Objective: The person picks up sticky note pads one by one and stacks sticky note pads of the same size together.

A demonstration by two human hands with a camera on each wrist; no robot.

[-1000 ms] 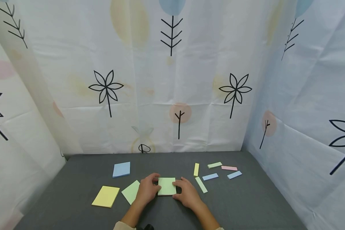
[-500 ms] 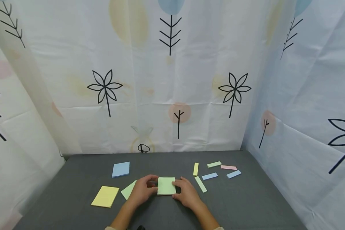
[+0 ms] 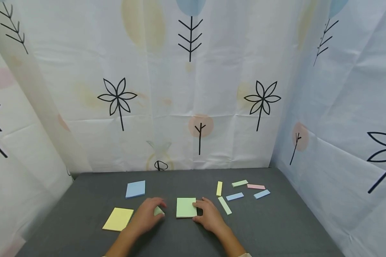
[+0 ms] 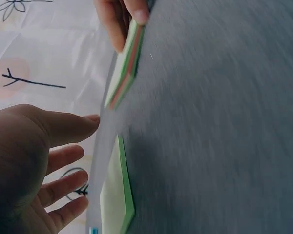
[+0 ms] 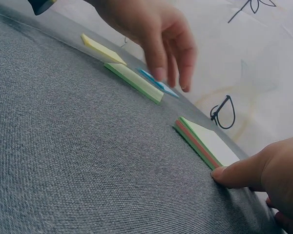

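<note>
A stack of square sticky-note pads [image 3: 185,207] lies mid-table, pale green on top; the right wrist view shows a pink layer between green ones [image 5: 200,146]. My right hand [image 3: 209,216] holds its right side, with the thumb at the near corner and a finger at the far part of that edge. To the left, my left hand [image 3: 144,216] is over another green sticky-note pad [image 4: 116,190], fingers spread and relaxed, holding nothing. From the head, most of that green pad is hidden under the left hand; only a corner [image 3: 158,211] shows.
A yellow pad [image 3: 118,219] and a blue pad [image 3: 135,189] lie at the left. Right of the stack are several narrow note strips, among them yellow [image 3: 219,189], pink [image 3: 256,187], green [image 3: 225,206] and blue [image 3: 234,197]. Patterned cloth walls [image 3: 225,89] border the grey table.
My left hand has let go of the stack's left side and moved left over the separate green pad. The right hand stays at the stack, which has hardly moved.
</note>
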